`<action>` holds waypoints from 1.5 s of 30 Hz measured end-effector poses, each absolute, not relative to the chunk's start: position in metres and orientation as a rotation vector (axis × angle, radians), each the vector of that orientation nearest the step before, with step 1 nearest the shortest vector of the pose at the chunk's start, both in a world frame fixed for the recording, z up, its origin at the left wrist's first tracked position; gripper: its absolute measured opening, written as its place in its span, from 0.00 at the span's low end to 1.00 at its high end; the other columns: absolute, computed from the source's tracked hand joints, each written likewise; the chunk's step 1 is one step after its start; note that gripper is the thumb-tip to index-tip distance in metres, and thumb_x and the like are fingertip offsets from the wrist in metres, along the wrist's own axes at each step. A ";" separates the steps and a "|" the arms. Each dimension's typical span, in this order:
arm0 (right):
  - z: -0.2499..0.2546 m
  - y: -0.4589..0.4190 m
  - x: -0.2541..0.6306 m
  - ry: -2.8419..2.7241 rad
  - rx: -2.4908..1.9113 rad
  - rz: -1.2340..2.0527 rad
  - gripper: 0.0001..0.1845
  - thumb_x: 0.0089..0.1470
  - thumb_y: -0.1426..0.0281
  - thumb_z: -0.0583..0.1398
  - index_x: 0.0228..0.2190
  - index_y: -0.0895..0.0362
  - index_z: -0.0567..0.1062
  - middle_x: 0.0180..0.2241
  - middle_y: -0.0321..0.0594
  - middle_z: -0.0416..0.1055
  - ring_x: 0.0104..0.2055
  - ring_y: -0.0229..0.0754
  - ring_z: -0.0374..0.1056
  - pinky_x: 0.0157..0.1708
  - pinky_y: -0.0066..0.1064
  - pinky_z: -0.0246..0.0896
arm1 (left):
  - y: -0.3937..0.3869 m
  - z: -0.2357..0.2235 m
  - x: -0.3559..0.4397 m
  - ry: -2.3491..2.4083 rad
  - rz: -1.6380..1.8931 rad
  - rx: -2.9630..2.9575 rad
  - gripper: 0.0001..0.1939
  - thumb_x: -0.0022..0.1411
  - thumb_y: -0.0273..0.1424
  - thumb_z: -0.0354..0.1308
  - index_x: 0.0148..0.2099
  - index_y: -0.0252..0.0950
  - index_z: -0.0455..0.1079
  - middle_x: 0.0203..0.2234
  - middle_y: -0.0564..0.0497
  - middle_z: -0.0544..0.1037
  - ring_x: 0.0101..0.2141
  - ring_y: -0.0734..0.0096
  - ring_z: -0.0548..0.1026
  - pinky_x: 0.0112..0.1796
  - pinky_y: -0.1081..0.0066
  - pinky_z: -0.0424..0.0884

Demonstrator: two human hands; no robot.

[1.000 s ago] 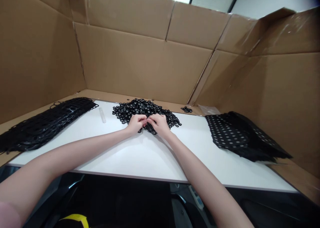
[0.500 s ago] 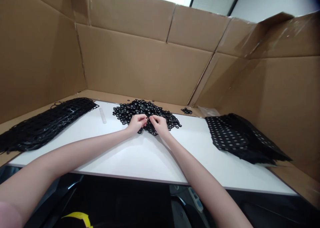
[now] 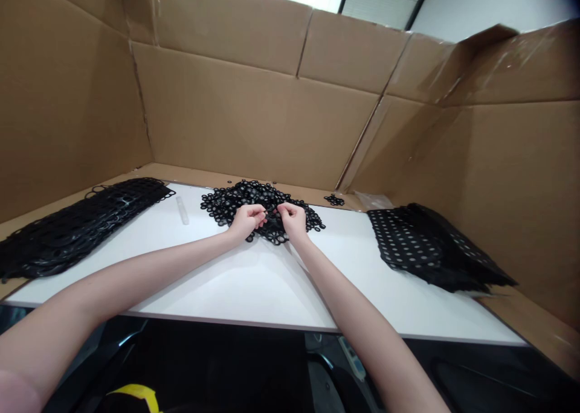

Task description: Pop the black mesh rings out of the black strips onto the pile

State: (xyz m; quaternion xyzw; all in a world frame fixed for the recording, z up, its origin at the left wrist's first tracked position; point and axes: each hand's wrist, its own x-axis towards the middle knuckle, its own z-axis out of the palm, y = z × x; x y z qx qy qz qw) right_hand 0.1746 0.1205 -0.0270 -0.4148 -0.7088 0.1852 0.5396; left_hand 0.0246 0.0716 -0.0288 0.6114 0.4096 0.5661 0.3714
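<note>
A heap of small black rubber rings lies at the far middle of a white table. My left hand and my right hand meet at the near edge of that heap, both with curled fingers. Between them they pinch a small black piece joined to several rings. Exactly how much each hand grips is too small to make out.
A stack of black sheets with punched-out holes lies on the left, a stack of black sheets dotted with rings on the right. A small clear tube lies left of the heap. Cardboard walls enclose the table. A few loose rings sit behind.
My hands have shifted slightly apart and lifted a little at the heap's edge, the right one moving right. The black piece now shows between them. The camera drifted slightly.
</note>
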 end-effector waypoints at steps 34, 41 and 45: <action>-0.022 0.114 0.180 -1.871 -0.932 0.227 0.16 0.55 0.65 0.54 0.20 0.55 0.72 0.25 0.40 0.74 0.33 0.43 0.67 0.38 0.34 0.58 | 0.077 -0.032 0.008 1.030 1.409 1.533 0.06 0.50 0.30 0.56 0.26 0.32 0.66 0.17 0.54 0.70 0.17 0.79 0.63 0.20 0.78 0.57; -0.028 0.138 0.194 -1.691 -1.011 0.365 0.17 0.52 0.63 0.51 0.23 0.58 0.74 0.25 0.42 0.75 0.28 0.44 0.71 0.32 0.33 0.64 | 0.077 -0.033 0.008 1.024 1.425 1.470 0.04 0.50 0.27 0.57 0.26 0.32 0.66 0.16 0.55 0.70 0.16 0.80 0.63 0.20 0.78 0.57; -0.030 0.152 0.225 -1.552 -1.132 0.333 0.22 0.54 0.61 0.47 0.29 0.61 0.75 0.30 0.50 0.76 0.33 0.47 0.72 0.34 0.36 0.65 | 0.079 -0.034 0.001 1.014 1.471 1.431 0.05 0.52 0.28 0.57 0.26 0.32 0.66 0.15 0.54 0.70 0.16 0.80 0.63 0.21 0.77 0.58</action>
